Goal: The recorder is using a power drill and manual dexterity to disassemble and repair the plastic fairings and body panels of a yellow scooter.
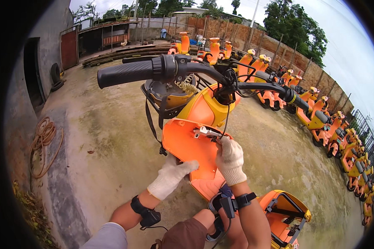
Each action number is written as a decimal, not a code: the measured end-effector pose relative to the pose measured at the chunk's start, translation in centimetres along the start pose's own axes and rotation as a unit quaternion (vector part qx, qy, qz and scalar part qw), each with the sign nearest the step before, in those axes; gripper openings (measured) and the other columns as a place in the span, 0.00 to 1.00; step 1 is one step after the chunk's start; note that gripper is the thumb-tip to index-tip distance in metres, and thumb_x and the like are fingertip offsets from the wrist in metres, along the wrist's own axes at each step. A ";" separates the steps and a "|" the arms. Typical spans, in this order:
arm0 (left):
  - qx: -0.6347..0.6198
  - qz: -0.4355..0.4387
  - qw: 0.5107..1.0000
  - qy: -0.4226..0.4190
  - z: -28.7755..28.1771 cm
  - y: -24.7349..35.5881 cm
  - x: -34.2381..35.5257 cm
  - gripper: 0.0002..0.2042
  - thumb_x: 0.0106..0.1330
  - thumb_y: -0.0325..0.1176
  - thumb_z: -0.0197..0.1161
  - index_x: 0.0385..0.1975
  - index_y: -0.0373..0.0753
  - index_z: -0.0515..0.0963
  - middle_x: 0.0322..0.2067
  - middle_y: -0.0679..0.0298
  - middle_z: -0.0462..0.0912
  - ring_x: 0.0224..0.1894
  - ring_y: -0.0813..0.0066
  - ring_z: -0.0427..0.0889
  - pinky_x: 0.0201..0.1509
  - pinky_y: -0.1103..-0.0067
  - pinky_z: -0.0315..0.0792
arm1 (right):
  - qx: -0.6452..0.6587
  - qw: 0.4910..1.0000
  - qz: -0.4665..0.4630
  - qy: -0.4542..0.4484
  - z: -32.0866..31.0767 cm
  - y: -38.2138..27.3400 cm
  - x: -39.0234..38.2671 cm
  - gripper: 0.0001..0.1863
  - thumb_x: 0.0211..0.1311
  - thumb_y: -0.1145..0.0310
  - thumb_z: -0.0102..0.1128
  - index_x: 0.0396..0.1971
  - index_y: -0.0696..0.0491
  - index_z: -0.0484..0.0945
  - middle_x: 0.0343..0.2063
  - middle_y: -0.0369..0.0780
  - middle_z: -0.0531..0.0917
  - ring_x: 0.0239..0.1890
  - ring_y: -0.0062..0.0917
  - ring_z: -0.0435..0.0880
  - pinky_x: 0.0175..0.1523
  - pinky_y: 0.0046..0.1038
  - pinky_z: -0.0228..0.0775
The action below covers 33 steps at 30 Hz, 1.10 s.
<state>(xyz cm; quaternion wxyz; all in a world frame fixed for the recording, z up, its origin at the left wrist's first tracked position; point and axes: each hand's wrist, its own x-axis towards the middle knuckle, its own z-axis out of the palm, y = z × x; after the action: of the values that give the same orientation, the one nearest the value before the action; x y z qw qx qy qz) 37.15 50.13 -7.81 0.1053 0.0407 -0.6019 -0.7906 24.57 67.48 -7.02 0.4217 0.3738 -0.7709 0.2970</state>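
An orange plastic scooter panel (191, 145) is tilted in front of me, its inner side facing up. My gloved left hand (172, 176) grips its lower left edge, thumb lying over the inner face. At the panel's upper right, my gloved right hand (230, 161) has its fingers closed beside a metal bracket (207, 133). A thin black cable (226, 120) comes down from the handlebar to this spot; what the right fingertips pinch is hidden. Just beyond stands the yellow and orange scooter body (201, 106), with black handlebars (126, 74) and a front basket (164, 110).
Rows of similar scooters (316, 112) curve along the right and far side. By my right forearm is an open orange and yellow scooter part (284, 207). A coiled hose (43, 143) and tyres (56, 76) lie along the left wall. Long poles (120, 54) rest at the back.
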 end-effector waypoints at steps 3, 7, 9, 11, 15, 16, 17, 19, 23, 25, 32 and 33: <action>-0.023 -0.003 1.000 0.019 0.3 0.2 -0.1 0.18 0.60 0.30 0.66 0.49 0.35 0.72 0.36 0.61 0.82 0.28 0.74 0.82 0.19 0.79 0.75 | 0.001 0.998 -0.054 -0.033 -0.3 0.1 -0.1 0.11 0.58 0.78 0.61 0.39 0.55 0.72 0.28 0.47 0.83 0.28 0.46 0.83 0.33 0.39 0.76; -0.013 -0.027 0.999 -0.012 0.4 0.0 0.1 0.21 0.58 0.35 0.70 0.49 0.35 0.72 0.34 0.62 0.83 0.30 0.77 0.83 0.23 0.81 0.75 | 0.083 0.979 0.184 0.004 0.6 -1.0 -1.5 0.08 0.62 0.74 0.59 0.41 0.52 0.73 0.30 0.44 0.85 0.31 0.44 0.85 0.35 0.39 0.77; -0.024 -0.028 0.999 -0.005 0.4 -0.2 0.0 0.22 0.59 0.33 0.68 0.51 0.35 0.71 0.36 0.61 0.83 0.29 0.75 0.83 0.20 0.79 0.75 | 0.079 0.973 0.216 0.020 0.9 -1.5 -1.7 0.08 0.62 0.73 0.60 0.40 0.51 0.73 0.30 0.43 0.85 0.31 0.43 0.85 0.35 0.39 0.77; -0.036 -0.029 0.999 -0.001 0.5 -0.3 -0.2 0.22 0.60 0.30 0.67 0.53 0.35 0.69 0.38 0.60 0.82 0.28 0.72 0.83 0.18 0.77 0.75 | 0.046 0.986 0.153 0.043 0.6 -1.2 -1.3 0.11 0.56 0.76 0.62 0.38 0.51 0.73 0.28 0.42 0.83 0.30 0.41 0.84 0.34 0.38 0.76; -0.045 -0.018 0.999 -0.023 0.2 -0.4 0.3 0.24 0.61 0.30 0.67 0.55 0.34 0.66 0.39 0.59 0.82 0.28 0.70 0.83 0.17 0.76 0.75 | -0.017 1.000 -0.013 -0.015 -0.8 -0.5 -0.7 0.10 0.53 0.79 0.62 0.35 0.53 0.76 0.25 0.43 0.81 0.28 0.41 0.81 0.34 0.40 0.74; -0.044 -0.015 0.999 -0.019 0.5 -0.1 0.3 0.25 0.61 0.29 0.66 0.56 0.34 0.65 0.39 0.58 0.82 0.28 0.70 0.83 0.17 0.75 0.75 | -0.013 0.999 -0.016 -0.025 -1.0 -0.2 -0.8 0.10 0.55 0.78 0.62 0.37 0.53 0.75 0.26 0.43 0.81 0.29 0.41 0.82 0.35 0.40 0.74; -0.050 -0.008 0.999 -0.013 0.8 -0.7 0.7 0.25 0.60 0.30 0.67 0.56 0.34 0.65 0.39 0.58 0.81 0.28 0.70 0.83 0.17 0.75 0.75 | -0.021 0.999 -0.014 -0.039 -1.4 0.6 -1.2 0.10 0.56 0.77 0.61 0.38 0.53 0.75 0.26 0.44 0.82 0.29 0.42 0.82 0.35 0.40 0.75; -0.059 0.003 0.998 0.007 1.2 -1.2 1.0 0.26 0.60 0.32 0.68 0.56 0.34 0.65 0.40 0.57 0.81 0.28 0.69 0.84 0.16 0.75 0.76 | 0.021 0.994 0.104 -0.030 -0.8 0.2 -1.5 0.10 0.61 0.73 0.60 0.43 0.52 0.75 0.29 0.44 0.83 0.31 0.43 0.84 0.37 0.40 0.76; -0.087 0.040 0.995 0.016 -2.0 -2.3 1.6 0.30 0.63 0.34 0.65 0.63 0.38 0.59 0.45 0.56 0.79 0.32 0.66 0.85 0.16 0.75 0.77 | 0.215 0.902 0.372 -0.043 1.0 -3.6 -0.2 0.11 0.71 0.60 0.50 0.43 0.52 0.74 0.32 0.48 0.83 0.35 0.45 0.83 0.41 0.43 0.73; -0.075 0.015 0.997 0.010 -1.9 -1.8 1.4 0.32 0.62 0.36 0.67 0.63 0.37 0.59 0.47 0.57 0.78 0.37 0.68 0.85 0.19 0.78 0.78 | 0.204 0.903 0.377 0.013 2.4 -2.9 -0.5 0.12 0.71 0.61 0.49 0.43 0.53 0.73 0.31 0.50 0.82 0.37 0.48 0.82 0.42 0.45 0.72; -0.090 0.065 0.993 0.027 -1.0 -3.7 2.5 0.28 0.64 0.38 0.67 0.61 0.39 0.63 0.45 0.61 0.79 0.34 0.73 0.83 0.17 0.78 0.73 | 0.089 0.946 0.311 -0.010 1.9 -1.8 -1.0 0.07 0.65 0.71 0.50 0.40 0.55 0.71 0.32 0.50 0.81 0.38 0.48 0.80 0.41 0.43 0.71; -0.082 0.059 0.995 0.023 -1.0 -3.0 2.3 0.28 0.64 0.38 0.67 0.61 0.39 0.63 0.45 0.61 0.79 0.33 0.73 0.83 0.17 0.79 0.72 | 0.024 0.983 0.180 -0.012 2.5 -0.8 -1.4 0.07 0.62 0.74 0.51 0.40 0.55 0.71 0.33 0.49 0.81 0.37 0.47 0.80 0.41 0.43 0.72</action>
<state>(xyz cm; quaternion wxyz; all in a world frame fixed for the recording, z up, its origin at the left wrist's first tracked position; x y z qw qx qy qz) 34.77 49.50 -10.86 0.1683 0.0142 -0.5342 -0.8283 24.68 65.53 -9.25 0.3426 0.2423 -0.8235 0.3816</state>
